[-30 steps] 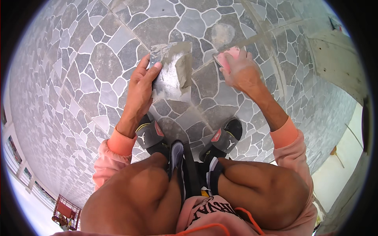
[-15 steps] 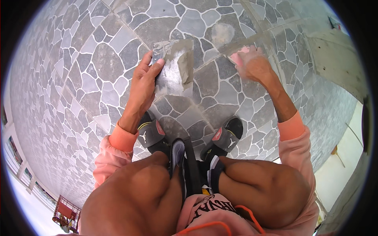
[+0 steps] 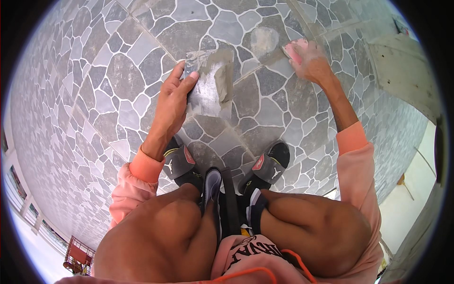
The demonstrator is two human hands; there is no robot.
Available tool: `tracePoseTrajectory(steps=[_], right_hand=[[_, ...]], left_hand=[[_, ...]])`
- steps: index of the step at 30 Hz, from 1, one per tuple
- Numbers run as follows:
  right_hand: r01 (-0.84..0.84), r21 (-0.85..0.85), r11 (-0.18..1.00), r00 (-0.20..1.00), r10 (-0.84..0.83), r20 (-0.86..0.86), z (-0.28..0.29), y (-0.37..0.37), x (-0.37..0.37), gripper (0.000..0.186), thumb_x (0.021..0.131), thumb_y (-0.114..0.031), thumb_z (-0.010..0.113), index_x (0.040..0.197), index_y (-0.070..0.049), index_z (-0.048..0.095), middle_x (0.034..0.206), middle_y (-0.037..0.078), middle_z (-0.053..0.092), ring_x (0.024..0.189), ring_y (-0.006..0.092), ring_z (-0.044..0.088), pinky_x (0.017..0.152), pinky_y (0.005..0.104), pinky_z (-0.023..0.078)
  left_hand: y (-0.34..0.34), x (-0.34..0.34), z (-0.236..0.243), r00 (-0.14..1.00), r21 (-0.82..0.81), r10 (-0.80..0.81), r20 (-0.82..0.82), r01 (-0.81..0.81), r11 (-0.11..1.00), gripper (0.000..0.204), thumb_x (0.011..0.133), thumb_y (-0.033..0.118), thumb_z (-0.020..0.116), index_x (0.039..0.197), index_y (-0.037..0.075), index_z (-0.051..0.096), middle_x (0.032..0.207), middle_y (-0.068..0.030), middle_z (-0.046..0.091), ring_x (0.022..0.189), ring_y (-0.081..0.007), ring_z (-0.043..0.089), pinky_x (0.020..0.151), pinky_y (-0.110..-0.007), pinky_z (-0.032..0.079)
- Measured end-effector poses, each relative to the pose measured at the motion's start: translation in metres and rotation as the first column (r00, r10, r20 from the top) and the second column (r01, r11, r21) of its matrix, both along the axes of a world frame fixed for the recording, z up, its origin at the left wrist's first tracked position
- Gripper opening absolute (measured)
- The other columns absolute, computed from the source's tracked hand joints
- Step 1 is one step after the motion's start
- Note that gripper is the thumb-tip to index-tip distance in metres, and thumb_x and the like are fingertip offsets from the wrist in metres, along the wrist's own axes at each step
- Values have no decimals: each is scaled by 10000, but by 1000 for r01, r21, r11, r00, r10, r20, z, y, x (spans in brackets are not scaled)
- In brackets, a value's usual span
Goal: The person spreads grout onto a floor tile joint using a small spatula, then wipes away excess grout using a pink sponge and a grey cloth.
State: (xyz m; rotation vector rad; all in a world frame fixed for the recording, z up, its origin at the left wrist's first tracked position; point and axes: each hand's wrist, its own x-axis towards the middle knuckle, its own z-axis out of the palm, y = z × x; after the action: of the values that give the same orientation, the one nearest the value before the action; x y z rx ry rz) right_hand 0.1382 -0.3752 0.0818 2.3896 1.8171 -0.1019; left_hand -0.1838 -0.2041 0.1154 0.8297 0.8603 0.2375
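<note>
In the head view, the floor [image 3: 250, 99] is covered with grey stone-patterned tiling, in which irregular light and dark shapes are outlined by white lines and crossed by straight joints. A pale round patch [image 3: 265, 40] is seen on it near the top. At the right, the floor is bordered by a stained greyish panel [image 3: 404, 75] and a white surface [image 3: 402, 203]; at the lower left, a red crate-like frame [image 3: 79, 255] is shown. Dark sandals [image 3: 266, 169] are planted below the hands.

A rectangular metal plate [image 3: 205, 94] is held in front of the left sandal by the left hand [image 3: 172, 99]. It is gripped along its left edge, with the thumb laid on top and the fingers mostly hidden. Its bright face is streaked with grey residue, and a thick lump of grey paste [image 3: 223, 83] is carried along its right side. Its long axis is pointed away from the body, almost straight up the view.

A pink pad [image 3: 296, 51] is clasped by the right hand [image 3: 313, 61], with the fingers bent over it, on the floor just right of the pale patch. Its exposed left edge is slanted from upper left to lower right; its long axis cannot be told, since much of it is covered.
</note>
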Motion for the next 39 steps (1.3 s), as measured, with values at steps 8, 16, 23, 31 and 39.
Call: tracePoseTrajectory(steps=[8,16,23,31,39], right_hand=[[-56,-348,936,996,30,-80,9,10,31,347,833,-304,595,1156,-178,624,1128,154,621,1070,396,562,879,471,470],[17,-612,790,983,-126,-134,47,7,39,409,852,-286,586,1244,-171,619,1108,151,633,1017,331,601,861,409,476],[28,-309,951,471,-285,-835,111,5,-47,525,826,-237,628,1320,-72,560,1214,134,569,1095,318,557,943,365,438],[-271,213,939,686,343,-642,115,18,-95,577,646,-19,735,1202,-49,585,1345,230,448,1180,421,481,967,444,437],[-311,232,922,715,388,-581,110,28,-106,508,667,-39,719,1162,-36,607,1318,233,459,1164,427,479,954,443,449]], left_hand=[[4,-4,2,1000,15,11,-18,-11,1000,638,976,121,532,1473,-88,190,1215,-140,598,1014,-142,616,839,-261,512],[10,-7,-4,998,33,50,43,-52,998,605,977,124,530,1460,-87,233,1203,-141,606,996,-141,621,832,-256,512],[3,3,-11,997,67,34,71,-38,997,468,982,126,520,1388,-55,374,1090,-98,647,886,-101,627,744,-232,507],[3,12,-4,996,142,-85,27,81,987,487,980,150,531,1404,-34,379,1097,-75,652,862,-88,631,719,-222,516],[-2,13,5,993,210,-116,19,110,972,399,981,138,520,1347,-8,460,884,-30,680,686,-27,576,555,-190,423]])
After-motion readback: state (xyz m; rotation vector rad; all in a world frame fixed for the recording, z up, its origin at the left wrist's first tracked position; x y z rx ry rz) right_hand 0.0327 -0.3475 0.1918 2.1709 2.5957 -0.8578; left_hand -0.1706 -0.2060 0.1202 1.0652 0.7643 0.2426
